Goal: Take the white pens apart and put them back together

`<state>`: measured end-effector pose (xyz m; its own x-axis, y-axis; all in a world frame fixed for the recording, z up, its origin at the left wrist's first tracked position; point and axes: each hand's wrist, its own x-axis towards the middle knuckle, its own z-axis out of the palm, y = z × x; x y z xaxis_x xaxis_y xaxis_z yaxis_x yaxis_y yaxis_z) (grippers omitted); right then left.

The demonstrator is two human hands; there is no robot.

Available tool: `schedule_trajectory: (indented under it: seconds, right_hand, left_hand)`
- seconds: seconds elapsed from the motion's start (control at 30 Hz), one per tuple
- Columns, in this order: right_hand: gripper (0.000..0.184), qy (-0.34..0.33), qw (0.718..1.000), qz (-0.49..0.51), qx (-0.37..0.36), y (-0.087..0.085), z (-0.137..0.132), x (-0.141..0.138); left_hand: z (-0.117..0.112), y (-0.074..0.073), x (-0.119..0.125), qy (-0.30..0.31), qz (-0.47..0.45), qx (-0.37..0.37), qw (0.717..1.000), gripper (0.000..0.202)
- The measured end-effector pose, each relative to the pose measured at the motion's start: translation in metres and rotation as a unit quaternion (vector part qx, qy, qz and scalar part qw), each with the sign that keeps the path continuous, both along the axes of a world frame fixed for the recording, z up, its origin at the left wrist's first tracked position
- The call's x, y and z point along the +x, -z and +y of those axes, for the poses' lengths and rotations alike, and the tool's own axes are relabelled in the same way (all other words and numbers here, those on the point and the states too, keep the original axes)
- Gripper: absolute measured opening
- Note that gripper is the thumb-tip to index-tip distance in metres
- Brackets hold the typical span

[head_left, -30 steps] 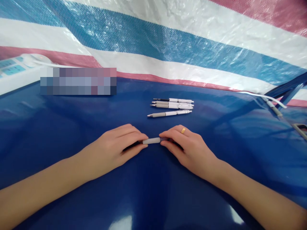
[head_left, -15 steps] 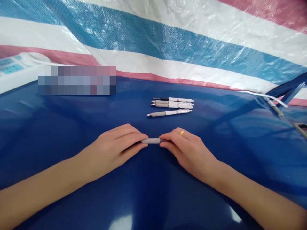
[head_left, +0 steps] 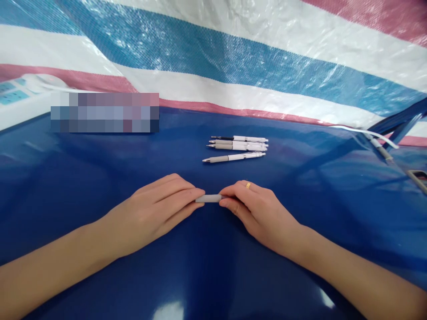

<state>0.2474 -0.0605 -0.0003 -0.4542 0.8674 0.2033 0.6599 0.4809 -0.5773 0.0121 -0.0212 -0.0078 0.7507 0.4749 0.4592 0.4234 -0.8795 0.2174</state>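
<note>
left forearm and right forearm are both bare all the way out of view, left hand is bare too, and the right hand has a little gold-coloured ring on one finger

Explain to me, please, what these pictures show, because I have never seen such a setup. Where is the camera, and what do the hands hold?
There is no machine here: you see a person's bare left hand and right hand. The pictures come from one camera worn on that person's head, looking forward and down. Between the fingertips of both hands is a grey pen-like piece; its ends are hidden by the fingers. Beyond it, several white pens lie on the blue table, most with grey grips. Behind the table is a striped plastic sheet.
</note>
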Motion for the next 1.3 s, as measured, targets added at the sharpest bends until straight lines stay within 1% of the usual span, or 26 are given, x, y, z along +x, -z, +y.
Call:
schedule_trajectory:
  seconds: [0.13,0.2,0.3,0.43,0.57,0.67,0.83,1.0,1.13,1.3]
  right_hand:
    - [0.012,-0.005,1.000,0.004,-0.008,-0.003,0.001,0.002]
    - [0.011,0.005,1.000,-0.007,-0.006,-0.003,0.002,0.003]
    - [0.009,0.020,1.000,-0.024,-0.002,-0.001,0.005,0.006]
    - [0.011,0.019,0.999,-0.033,0.012,0.000,0.008,0.007]
    - [0.014,0.010,1.000,-0.029,0.003,-0.001,0.006,0.006]
    - [0.015,0.004,1.000,-0.012,-0.011,-0.002,0.005,0.006]
    - [0.015,0.010,0.998,0.045,-0.034,-0.002,0.007,0.008]
    - [0.014,0.014,0.997,0.065,-0.046,-0.002,0.007,0.008]
    - [0.014,0.017,0.997,0.067,-0.045,-0.003,0.007,0.007]
    - [0.015,0.017,0.997,0.064,-0.040,-0.003,0.006,0.006]
  left_hand:
    - [0.008,0.003,-0.003,-0.012,0.001,-0.034,0.999,0.020]
    - [0.011,0.004,-0.005,-0.023,0.000,-0.049,0.999,0.020]
    - [0.014,0.004,-0.007,-0.020,0.004,-0.066,0.998,0.017]
    - [0.016,0.000,-0.005,-0.008,0.008,-0.091,0.996,0.014]
    - [0.015,-0.006,-0.002,-0.013,-0.026,-0.113,0.993,0.012]
    - [0.013,-0.010,-0.001,-0.026,-0.047,-0.116,0.992,0.010]
    - [0.011,-0.016,-0.002,-0.034,-0.056,-0.113,0.991,0.007]
    - [0.009,-0.020,-0.002,-0.050,-0.080,-0.117,0.989,0.008]
    - [0.008,-0.020,-0.003,-0.039,-0.093,-0.133,0.986,0.006]
    - [0.007,-0.019,-0.005,-0.028,-0.095,-0.140,0.985,0.009]
